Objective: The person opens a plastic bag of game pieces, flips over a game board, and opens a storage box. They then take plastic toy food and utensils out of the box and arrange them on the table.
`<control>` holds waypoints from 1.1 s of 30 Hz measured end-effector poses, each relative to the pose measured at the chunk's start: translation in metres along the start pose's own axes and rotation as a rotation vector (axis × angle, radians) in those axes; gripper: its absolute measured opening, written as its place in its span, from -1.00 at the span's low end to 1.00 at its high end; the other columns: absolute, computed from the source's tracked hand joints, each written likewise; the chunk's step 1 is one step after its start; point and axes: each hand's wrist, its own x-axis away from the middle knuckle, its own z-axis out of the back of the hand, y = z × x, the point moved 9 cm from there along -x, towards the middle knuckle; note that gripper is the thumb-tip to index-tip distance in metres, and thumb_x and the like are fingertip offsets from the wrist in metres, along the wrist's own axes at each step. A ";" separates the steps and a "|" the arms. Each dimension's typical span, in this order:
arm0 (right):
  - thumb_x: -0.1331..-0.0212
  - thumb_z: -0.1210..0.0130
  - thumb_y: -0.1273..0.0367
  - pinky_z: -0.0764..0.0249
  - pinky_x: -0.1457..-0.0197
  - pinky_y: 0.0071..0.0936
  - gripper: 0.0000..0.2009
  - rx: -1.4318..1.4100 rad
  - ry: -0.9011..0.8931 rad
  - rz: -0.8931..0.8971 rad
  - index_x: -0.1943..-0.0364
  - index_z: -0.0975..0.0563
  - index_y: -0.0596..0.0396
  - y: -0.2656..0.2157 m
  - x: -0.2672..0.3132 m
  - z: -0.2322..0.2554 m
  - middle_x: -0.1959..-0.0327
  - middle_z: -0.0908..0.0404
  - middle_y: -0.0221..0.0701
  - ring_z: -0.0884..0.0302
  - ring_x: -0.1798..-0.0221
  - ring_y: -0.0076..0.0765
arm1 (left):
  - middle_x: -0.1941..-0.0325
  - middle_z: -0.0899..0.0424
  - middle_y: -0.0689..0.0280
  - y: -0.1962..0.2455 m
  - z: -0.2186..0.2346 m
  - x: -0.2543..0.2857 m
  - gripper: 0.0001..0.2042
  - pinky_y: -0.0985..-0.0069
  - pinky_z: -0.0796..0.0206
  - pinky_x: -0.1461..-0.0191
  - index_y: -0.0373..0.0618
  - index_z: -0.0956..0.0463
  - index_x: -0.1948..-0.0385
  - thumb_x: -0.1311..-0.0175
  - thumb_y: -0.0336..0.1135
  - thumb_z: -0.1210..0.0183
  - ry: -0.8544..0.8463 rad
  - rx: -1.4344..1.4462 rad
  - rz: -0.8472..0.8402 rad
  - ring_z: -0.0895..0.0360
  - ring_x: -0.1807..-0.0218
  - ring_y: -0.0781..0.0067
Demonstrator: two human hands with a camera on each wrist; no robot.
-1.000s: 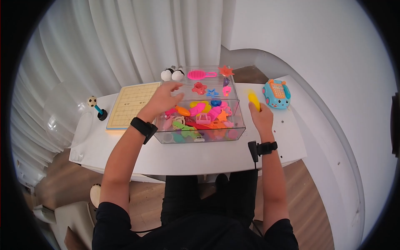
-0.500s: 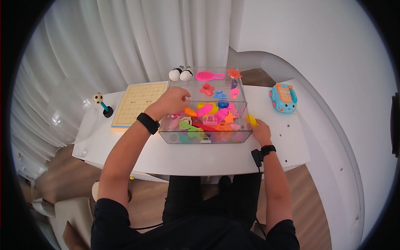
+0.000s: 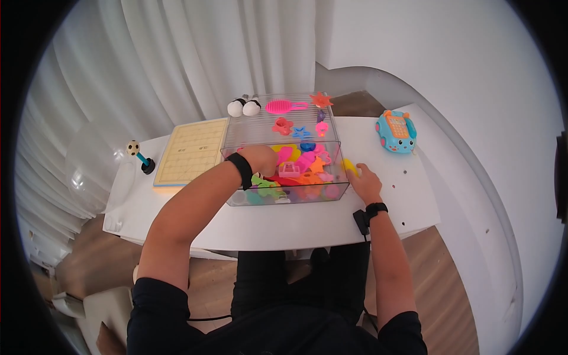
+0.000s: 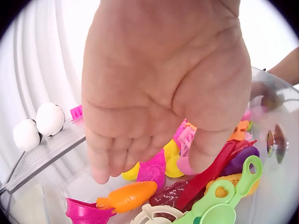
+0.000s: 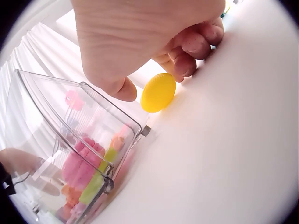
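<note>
One left hand over toys — right hand beside yellow piece

Blue toy telephone at right, tan gridded board, football-topped teal post, white curtain behind

Black short-sleeved shirt, black trousers, black wrist straps, thin black cable.

Box is sitting on tbl w/ toys inside; board is lying to its L, ball stand farther L. Brush is lying on rear cover (2 balls to its L). Loose pc is resting just R of box; toy phone is sitting farther R.
</note>
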 end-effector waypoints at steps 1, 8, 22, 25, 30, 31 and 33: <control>-0.04 -0.03 -0.10 -0.44 -0.01 -0.12 -0.41 0.000 0.001 -0.005 -0.06 -0.48 -0.01 0.001 0.000 0.000 0.17 -0.65 -0.11 -0.58 0.06 0.05 | 0.26 -0.65 -0.01 -0.001 -0.007 -0.002 -0.73 0.23 -0.43 0.13 -0.25 -0.62 0.30 0.06 -0.34 -0.17 -0.084 -0.034 0.034 -0.60 0.16 -0.03; -0.06 0.01 -0.10 -0.44 -0.02 -0.11 -0.42 -0.026 -0.011 -0.026 -0.05 -0.49 0.00 0.002 0.001 0.001 0.18 -0.65 -0.10 -0.58 0.05 0.06 | 0.29 -0.66 0.00 0.004 -0.014 -0.016 -0.75 0.22 -0.45 0.15 -0.23 -0.64 0.32 0.10 -0.40 -0.18 -0.028 -0.131 0.006 -0.62 0.18 0.00; -0.13 0.06 -0.14 -0.43 -0.04 -0.14 -0.40 -0.024 0.000 0.010 -0.11 -0.46 -0.01 0.006 -0.001 -0.005 0.16 -0.64 -0.11 -0.56 0.03 0.04 | 0.40 -0.65 0.05 -0.008 -0.023 -0.026 -0.87 0.20 -0.46 0.21 -0.19 -0.62 0.46 0.09 -0.43 -0.23 0.250 -0.241 -0.074 -0.62 0.25 -0.02; -0.12 0.07 -0.10 -0.40 -0.07 -0.13 -0.38 -0.045 -0.055 -0.020 -0.11 -0.44 0.06 0.003 0.002 -0.006 0.13 -0.63 -0.10 -0.55 0.01 0.04 | 0.39 -0.63 0.00 -0.006 -0.020 -0.019 -0.87 0.20 -0.45 0.20 -0.23 -0.61 0.45 0.07 -0.43 -0.21 0.261 -0.224 -0.135 -0.60 0.24 -0.06; -0.15 0.09 -0.10 -0.39 -0.09 -0.16 -0.39 -0.065 -0.080 0.006 -0.11 -0.44 0.07 0.000 0.004 -0.004 0.14 -0.63 -0.12 -0.55 0.02 0.02 | 0.34 -0.61 0.00 0.006 0.001 0.006 -0.82 0.17 -0.41 0.14 -0.26 -0.58 0.39 0.07 -0.43 -0.17 0.158 -0.107 -0.160 -0.56 0.19 -0.08; -0.15 0.09 -0.10 -0.39 -0.09 -0.16 -0.39 -0.064 -0.076 0.002 -0.11 -0.44 0.07 0.001 0.002 -0.003 0.14 -0.63 -0.12 -0.55 0.02 0.02 | 0.31 -0.61 0.01 0.007 0.006 0.013 -0.81 0.17 -0.39 0.11 -0.26 -0.57 0.37 0.07 -0.43 -0.17 0.120 -0.060 -0.138 -0.55 0.16 -0.06; -0.15 0.09 -0.11 -0.39 -0.10 -0.16 -0.36 -0.066 -0.132 0.009 -0.14 -0.41 0.11 0.006 -0.004 -0.010 0.04 -0.59 -0.08 -0.54 -0.01 0.04 | 0.28 -0.60 0.02 0.013 0.019 0.024 -0.78 0.19 -0.38 0.08 -0.25 -0.56 0.33 0.07 -0.41 -0.18 0.172 -0.021 -0.159 -0.53 0.13 -0.04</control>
